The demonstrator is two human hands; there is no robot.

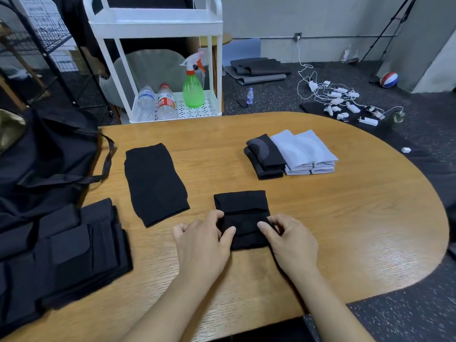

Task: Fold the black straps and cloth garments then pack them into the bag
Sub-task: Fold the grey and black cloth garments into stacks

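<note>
A small black cloth (243, 213) lies partly folded on the wooden table (345, 218) in front of me. My left hand (202, 243) pinches its left edge and my right hand (291, 240) pinches its right edge. A larger black garment (155, 183) lies flat to the left. Folded black pieces (265, 156) and folded light grey pieces (306, 153) are stacked at the far right. A pile of black straps (64, 253) sits at the near left. The black bag (44, 156) slumps at the table's left end.
A white cart (158, 23) with two water bottles and a green spray bottle (193, 88) stands behind the table. Chargers and cables (340, 99), rolled mats, a small bottle and a ball lie on the dark floor beyond.
</note>
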